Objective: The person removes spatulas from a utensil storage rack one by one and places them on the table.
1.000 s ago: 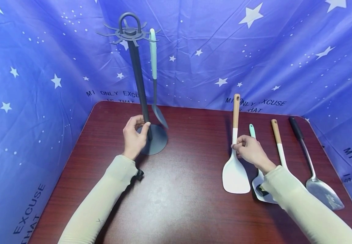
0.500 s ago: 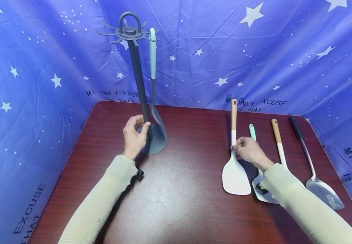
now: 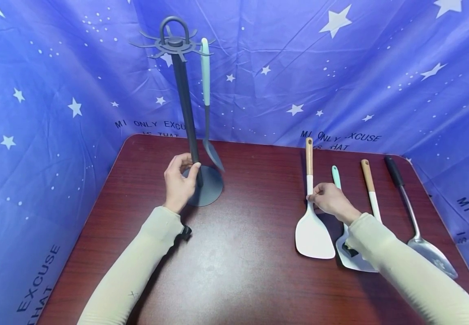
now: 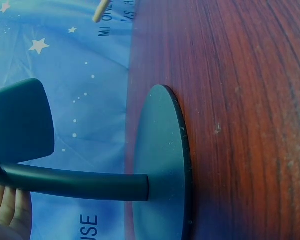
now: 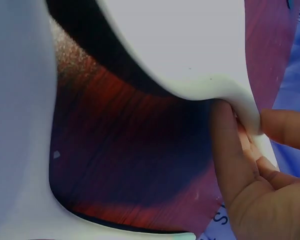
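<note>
My left hand (image 3: 180, 180) grips the lower pole of a dark grey utensil stand (image 3: 185, 104), just above its round base. A spatula with a mint handle (image 3: 205, 81) and dark grey blade (image 4: 25, 122) hangs from one of the stand's hooks. On the right, my right hand (image 3: 334, 201) pinches the white neck of a spatula (image 3: 314, 234) between thumb and fingers. This spatula has a wooden handle end and a broad white blade. In the right wrist view the blade stands off the table, with a shadow below. Beside that hand lies a mint-handled white spatula (image 3: 345, 246), partly covered by my sleeve.
Further right lie another wooden-and-white utensil (image 3: 370, 189), its head hidden by my arm, and a metal spatula (image 3: 425, 253) with a black handle. The brown table (image 3: 242, 253) ends at a blue star-print curtain (image 3: 259, 99) behind and at both sides.
The held spatula's wooden handle end has come lower and slightly left, with my right hand shifting a little left. The hanging spatula swung left, then back. My left hand stays in place.
</note>
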Motion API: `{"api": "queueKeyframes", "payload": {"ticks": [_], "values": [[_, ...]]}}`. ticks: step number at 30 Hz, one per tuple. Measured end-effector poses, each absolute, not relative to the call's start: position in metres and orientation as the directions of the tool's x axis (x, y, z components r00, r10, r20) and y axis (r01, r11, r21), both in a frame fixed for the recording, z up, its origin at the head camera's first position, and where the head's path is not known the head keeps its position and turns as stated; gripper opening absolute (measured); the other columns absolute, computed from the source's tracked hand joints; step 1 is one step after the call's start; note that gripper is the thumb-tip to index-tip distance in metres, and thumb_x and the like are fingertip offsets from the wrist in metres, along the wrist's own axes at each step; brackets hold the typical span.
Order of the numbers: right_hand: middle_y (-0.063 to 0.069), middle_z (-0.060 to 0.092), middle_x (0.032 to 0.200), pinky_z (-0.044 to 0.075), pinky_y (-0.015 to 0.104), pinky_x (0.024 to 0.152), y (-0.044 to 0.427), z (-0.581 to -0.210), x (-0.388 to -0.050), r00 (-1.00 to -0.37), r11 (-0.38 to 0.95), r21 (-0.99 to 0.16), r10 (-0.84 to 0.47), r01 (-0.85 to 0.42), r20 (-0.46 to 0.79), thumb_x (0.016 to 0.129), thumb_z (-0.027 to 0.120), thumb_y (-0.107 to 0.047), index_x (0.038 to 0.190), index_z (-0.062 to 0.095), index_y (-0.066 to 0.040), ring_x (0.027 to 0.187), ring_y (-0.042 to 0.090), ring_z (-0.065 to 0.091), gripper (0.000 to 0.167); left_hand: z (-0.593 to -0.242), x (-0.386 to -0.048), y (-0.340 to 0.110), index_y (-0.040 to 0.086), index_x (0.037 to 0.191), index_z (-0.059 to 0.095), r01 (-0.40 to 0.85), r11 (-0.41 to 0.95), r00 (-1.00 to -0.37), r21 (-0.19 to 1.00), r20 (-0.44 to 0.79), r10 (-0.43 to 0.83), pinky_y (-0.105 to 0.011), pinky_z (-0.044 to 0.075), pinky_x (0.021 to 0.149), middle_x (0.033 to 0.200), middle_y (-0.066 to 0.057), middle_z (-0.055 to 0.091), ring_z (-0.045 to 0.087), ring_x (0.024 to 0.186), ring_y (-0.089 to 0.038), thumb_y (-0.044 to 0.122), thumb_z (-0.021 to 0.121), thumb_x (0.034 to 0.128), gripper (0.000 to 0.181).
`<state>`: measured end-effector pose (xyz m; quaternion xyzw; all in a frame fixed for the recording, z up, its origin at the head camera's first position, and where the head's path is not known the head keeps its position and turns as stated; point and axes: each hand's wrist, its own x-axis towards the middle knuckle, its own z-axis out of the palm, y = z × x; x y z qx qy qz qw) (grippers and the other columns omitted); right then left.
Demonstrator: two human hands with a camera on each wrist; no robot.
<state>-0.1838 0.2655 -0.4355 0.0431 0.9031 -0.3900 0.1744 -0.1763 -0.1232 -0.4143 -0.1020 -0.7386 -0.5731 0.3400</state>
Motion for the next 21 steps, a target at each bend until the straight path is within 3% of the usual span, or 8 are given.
{"api": "queueKeyframes", "payload": {"ticks": [12,21], "values": [[0.012,0.057,0.078,0.060,0.032,0.063,0.2607,-0.4384,-0.1854,-0.920,0.754,-0.609,-0.014,0.248,-0.392,0.089,0.059,-0.005,0.081,0.055,0.003,0.069,0.016,0.063,0.012,-0.4155,-0.1773,-0.1230,-0.015,0.095,0.060,0.534,0.323,-0.753,0.781,0.614,-0.238,-0.047,0.055,0.075,0.088,-0.025,0.062,0.062,0.080,-0.036,-0.014,0.066,0.0798,0.016],[0.013,0.057,0.078,0.060,0.034,0.064,0.2620,-0.4365,-0.1858,-0.910,0.741,-0.621,-0.034,0.254,-0.413,0.091,0.056,-0.004,0.078,0.053,0.003,0.068,0.017,0.066,0.016,-0.4167,-0.1782,-0.1227,-0.015,0.095,0.060,0.543,0.315,-0.748,0.778,0.619,-0.239,-0.048,0.055,0.075,0.088,-0.026,0.062,0.062,0.080,-0.036,-0.015,0.066,0.0795,0.016]]}}
